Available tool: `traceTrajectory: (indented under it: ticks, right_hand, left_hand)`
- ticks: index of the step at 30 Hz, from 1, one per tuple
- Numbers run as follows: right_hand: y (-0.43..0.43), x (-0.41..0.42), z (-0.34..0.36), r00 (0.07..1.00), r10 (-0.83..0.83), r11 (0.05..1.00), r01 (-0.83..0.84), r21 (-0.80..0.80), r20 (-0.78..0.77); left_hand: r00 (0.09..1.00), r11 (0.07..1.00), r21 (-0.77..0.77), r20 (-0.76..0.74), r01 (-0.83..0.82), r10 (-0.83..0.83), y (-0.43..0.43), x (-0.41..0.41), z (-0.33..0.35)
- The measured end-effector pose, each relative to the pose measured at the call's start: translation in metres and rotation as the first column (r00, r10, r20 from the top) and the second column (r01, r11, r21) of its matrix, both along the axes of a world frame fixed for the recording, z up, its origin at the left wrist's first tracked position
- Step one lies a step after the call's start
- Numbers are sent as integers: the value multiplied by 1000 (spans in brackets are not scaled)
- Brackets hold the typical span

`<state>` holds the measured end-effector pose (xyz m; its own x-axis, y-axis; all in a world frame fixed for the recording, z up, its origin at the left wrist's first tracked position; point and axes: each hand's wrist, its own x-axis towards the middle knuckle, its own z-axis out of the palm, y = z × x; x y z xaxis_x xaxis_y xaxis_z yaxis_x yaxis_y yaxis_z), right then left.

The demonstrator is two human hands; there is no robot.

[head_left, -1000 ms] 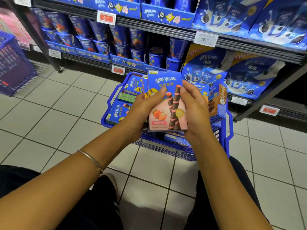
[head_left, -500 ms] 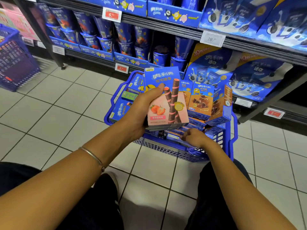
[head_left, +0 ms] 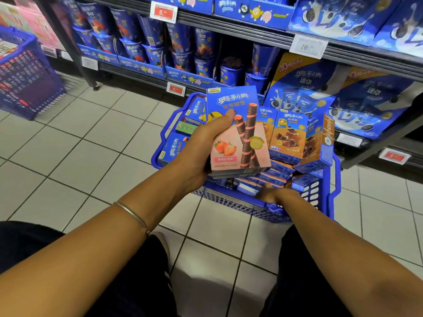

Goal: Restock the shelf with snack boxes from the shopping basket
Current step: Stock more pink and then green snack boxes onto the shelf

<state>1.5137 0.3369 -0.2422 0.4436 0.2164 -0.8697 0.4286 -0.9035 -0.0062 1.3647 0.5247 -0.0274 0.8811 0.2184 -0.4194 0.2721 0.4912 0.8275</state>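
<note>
1 stack (head_left: 238,143) of strawberry boxes, held above the basket (head_left: 329,202); none shelved from it yet.
The left hand (head_left: 201,152) alone grips the stack, thumb across its front; 1 s ago, 2 hands held it. The right hand (head_left: 272,193) has dropped among the boxes at the basket's near edge; blurred, grip cannot be told. Probably fetching another box before moving to the shelf (head_left: 251,30).

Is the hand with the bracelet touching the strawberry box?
Touching. The head view shows the left hand gripping the strawberry box, with its thumb lying across the box's front and its palm against the left edge.
</note>
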Motion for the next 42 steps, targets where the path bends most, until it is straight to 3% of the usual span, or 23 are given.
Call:
traceTrajectory:
  ticks: [5, 11, 15, 17, 19, 21, 23, 25, 28, 30, 32, 35, 39, 42]
  right_hand:
    - [-4, 5, -4, 1000, -5, 1000, 5, -8, -20]
    - [-3, 3, 2, 987, 117, 992, -112, 51, -108]
    - [-5, -1, 18, 988, 150, 945, -130, 300, -46]
    - [-11, 0, 23, 993, 106, 847, -117, 518, 50]
    - [-17, -4, 27, 994, -59, 711, -23, 703, 92]
    - [-18, -10, 36, 941, -337, 505, 177, 845, 4]
    - [-16, -13, 41, 872, -485, 326, 251, 911, -67]
    - [-8, -13, 44, 880, -473, 352, 234, 906, -43]
    - [9, -14, 35, 947, -317, 670, 267, 692, -58]
    - [15, -14, 21, 988, -150, 863, 151, 481, -41]
    - [19, -13, 15, 999, -27, 945, 39, 326, -39]
    - [24, -7, 14, 1000, 10, 946, -6, 325, -11]
    - [31, -11, 10, 951, -228, 841, 301, 450, -209]
    - [40, -14, 4, 949, -255, 834, 312, 455, -184]
  left_hand:
    - [1000, 1000, 13, -8, 22, -22, 0, 0, 0]
    - [1000, 999, 27, -22, 19, -19, -1, 0, 0]
    - [1000, 1000, 24, -16, 13, -13, -1, 1, 1]
    - [1000, 1000, 19, -15, 11, -11, 0, 3, 2]
    - [1000, 1000, 18, -5, 14, -14, 0, 4, 3]
    - [1000, 1000, 17, -1, 4, -4, 1, 5, 4]
    - [1000, 1000, 13, -8, -2, 2, 0, 5, 5]
    - [1000, 1000, 21, -10, 0, 0, 0, 6, 5]
    - [1000, 999, 38, -18, 5, -4, 0, 6, 5]
    - [1000, 999, 36, -21, 9, -8, 0, 5, 4]
    - [1000, 999, 33, -19, 8, -7, 2, 4, 3]
    - [1000, 999, 35, -12, 14, -14, 3, 3, 1]
    - [1000, 1000, 23, -4, 9, -9, 4, 4, 0]
    - [1000, 999, 29, -4, 16, -16, 4, 5, 0]
